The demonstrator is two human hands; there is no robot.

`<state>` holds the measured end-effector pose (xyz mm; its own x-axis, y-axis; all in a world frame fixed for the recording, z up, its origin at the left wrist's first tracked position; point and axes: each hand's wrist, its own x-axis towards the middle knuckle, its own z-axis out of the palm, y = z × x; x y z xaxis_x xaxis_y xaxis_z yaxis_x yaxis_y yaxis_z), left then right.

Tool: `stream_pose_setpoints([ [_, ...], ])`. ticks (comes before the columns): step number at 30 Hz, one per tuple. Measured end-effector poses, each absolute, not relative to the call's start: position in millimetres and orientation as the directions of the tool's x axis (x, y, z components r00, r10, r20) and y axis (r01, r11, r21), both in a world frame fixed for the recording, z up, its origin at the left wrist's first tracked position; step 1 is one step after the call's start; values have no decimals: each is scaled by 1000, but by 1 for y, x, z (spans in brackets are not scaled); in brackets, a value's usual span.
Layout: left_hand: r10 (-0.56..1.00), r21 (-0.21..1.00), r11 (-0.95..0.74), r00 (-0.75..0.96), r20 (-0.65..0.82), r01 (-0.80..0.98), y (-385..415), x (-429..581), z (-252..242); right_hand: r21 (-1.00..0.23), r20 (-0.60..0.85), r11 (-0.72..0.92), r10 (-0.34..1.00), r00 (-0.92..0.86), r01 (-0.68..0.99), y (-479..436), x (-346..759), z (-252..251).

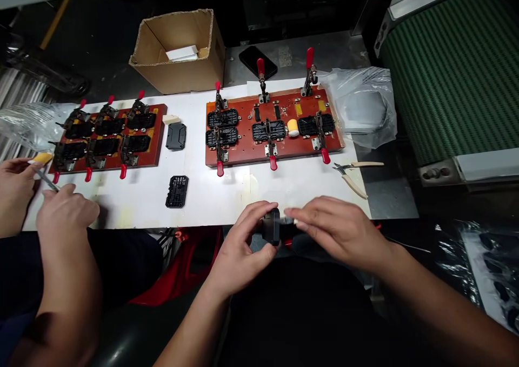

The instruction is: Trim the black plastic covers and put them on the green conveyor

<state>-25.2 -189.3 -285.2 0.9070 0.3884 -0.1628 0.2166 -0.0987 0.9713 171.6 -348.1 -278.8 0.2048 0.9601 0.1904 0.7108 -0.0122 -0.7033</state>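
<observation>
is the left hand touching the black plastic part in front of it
Touching: the head view shows the left hand holding the black plastic part between thumb and fingers.

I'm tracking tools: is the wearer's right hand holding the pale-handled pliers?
No: the pliers lie on the bench, beyond the right hand and apart from it.

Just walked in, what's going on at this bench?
The person's left hand holds a black part by the table's near edge; the right hand is close beside it, its fingers at something too blurred to identify. Beyond, a red-brown board carries black pieces and red-handled clamps. Pale-handled cutters lie to the right. At left, a co-worker's hand holds a thin tool.
</observation>
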Motion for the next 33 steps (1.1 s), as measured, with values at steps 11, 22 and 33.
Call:
stream_pose_setpoints([
  [11, 301, 969, -140, 941, -155, 205, -201, -17, -288, -924, -263, -338, 902, 343, 181, -344, 175, -279],
  [22, 499, 799, 577, 701, -510, 170, -212, -4, -300, -966, -167, -222, 929, 330, 136, -349, 139, -309],
  [33, 344, 900, -327, 923, -171, 289, -189, -11, -296, -936, -352, -343, 886, 301, -86, -352, 150, -290],
])
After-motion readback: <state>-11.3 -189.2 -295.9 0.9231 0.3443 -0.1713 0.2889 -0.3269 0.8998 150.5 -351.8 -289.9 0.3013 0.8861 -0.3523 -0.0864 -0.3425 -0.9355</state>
